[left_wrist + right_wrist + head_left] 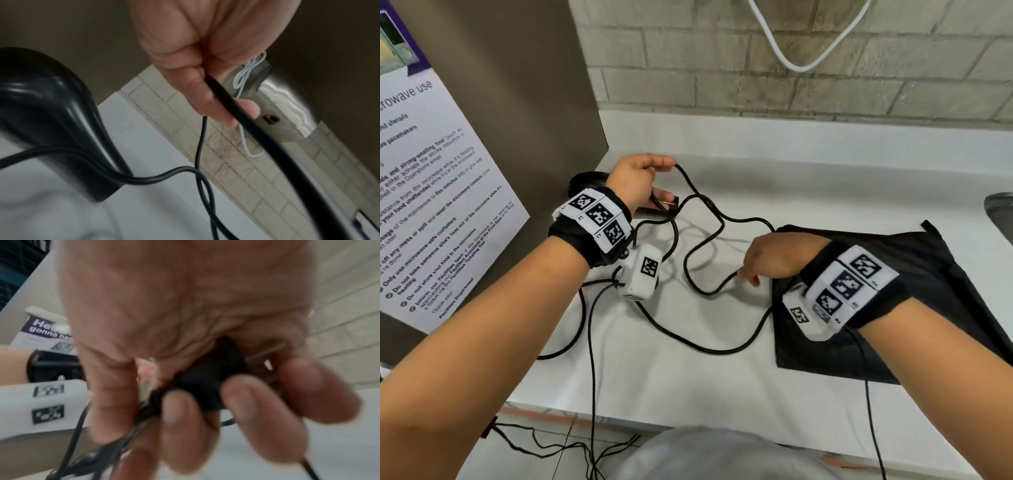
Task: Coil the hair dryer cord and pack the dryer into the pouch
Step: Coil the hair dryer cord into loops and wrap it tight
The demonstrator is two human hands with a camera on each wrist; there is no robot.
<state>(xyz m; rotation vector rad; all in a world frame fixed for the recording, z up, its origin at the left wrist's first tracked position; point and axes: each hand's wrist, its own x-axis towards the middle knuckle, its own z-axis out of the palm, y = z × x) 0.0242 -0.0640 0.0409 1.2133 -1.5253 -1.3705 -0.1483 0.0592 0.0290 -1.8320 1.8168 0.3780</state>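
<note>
The black hair dryer (585,180) (51,113) lies at the back left of the white counter (825,164), mostly hidden behind my left wrist. Its black cord (686,263) (257,129) sprawls in loose loops across the counter. My left hand (667,178) (216,100) is beside the dryer and holds a raised loop of cord in its curled fingers. My right hand (753,274), at the left edge of the flat black pouch (911,284), grips the cord's black plug (205,386), whose metal prongs stick out between the fingers.
A brown panel with a microwave-use poster (431,171) stands close on the left. A brick wall with a hanging white cable (798,65) runs behind. A steel sink rim (1000,205) shows at the far right. Thin wrist-camera wires (592,377) drop over the counter's front edge.
</note>
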